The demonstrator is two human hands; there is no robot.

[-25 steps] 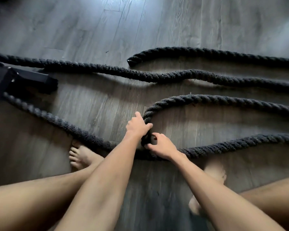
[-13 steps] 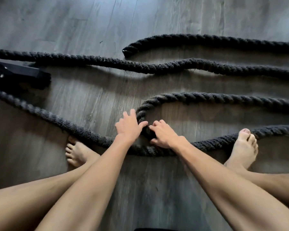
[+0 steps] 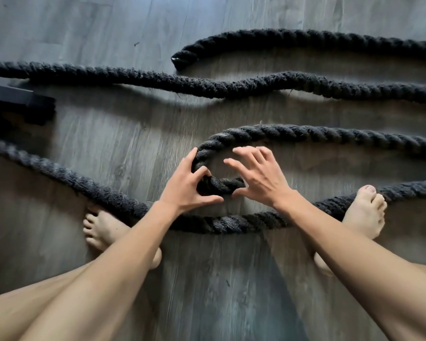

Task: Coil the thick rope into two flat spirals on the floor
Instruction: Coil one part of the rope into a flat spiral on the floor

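A thick black twisted rope (image 3: 305, 135) lies in long wavy runs across the grey wooden floor. One rope end (image 3: 221, 185) is curled back into a small tight hook, the start of a coil, in the middle of the view. My left hand (image 3: 190, 185) grips the outer left bend of that hook, fingers wrapped over the rope. My right hand (image 3: 258, 175) hovers over the hook's right side, fingers spread, thumb touching the rope tip. The other rope end (image 3: 182, 60) lies free at the upper middle.
My bare feet stand on the floor, the left foot (image 3: 103, 232) beside the nearest rope run and the right foot (image 3: 362, 212) partly on it. A black bar-shaped object (image 3: 17, 99) juts in from the left edge between two rope runs.
The rope end has been bent round further into a tighter hook. My right hand has lifted and spread its fingers. The view has moved closer and both feet now show.
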